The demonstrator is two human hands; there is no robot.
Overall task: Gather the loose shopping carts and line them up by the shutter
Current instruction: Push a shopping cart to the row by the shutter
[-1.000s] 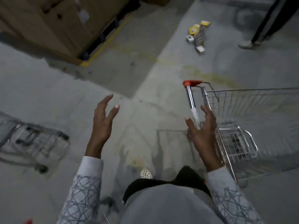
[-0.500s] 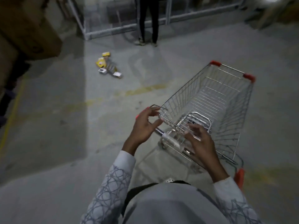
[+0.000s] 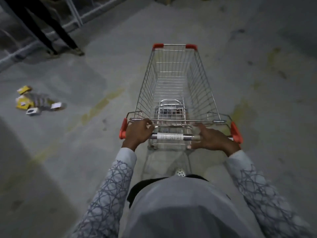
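Observation:
A chrome wire shopping cart (image 3: 173, 83) with red corner caps stands straight ahead of me on the concrete floor, its basket empty. My left hand (image 3: 139, 133) grips the left end of the cart's handle bar (image 3: 169, 136). My right hand (image 3: 212, 139) lies over the right end of the bar with its fingers wrapped round it, slightly blurred. A white label sits on the bar between my hands.
Yellow and white boxes (image 3: 32, 103) lie scattered on the floor at the left. A person's dark legs (image 3: 51, 31) stand at the upper left by a metal-framed glass partition (image 3: 75, 18). Faded yellow floor markings cross the concrete.
I have turned behind the cart so it now points straight ahead. Both hands went from reaching toward the cart to holding its handle bar.

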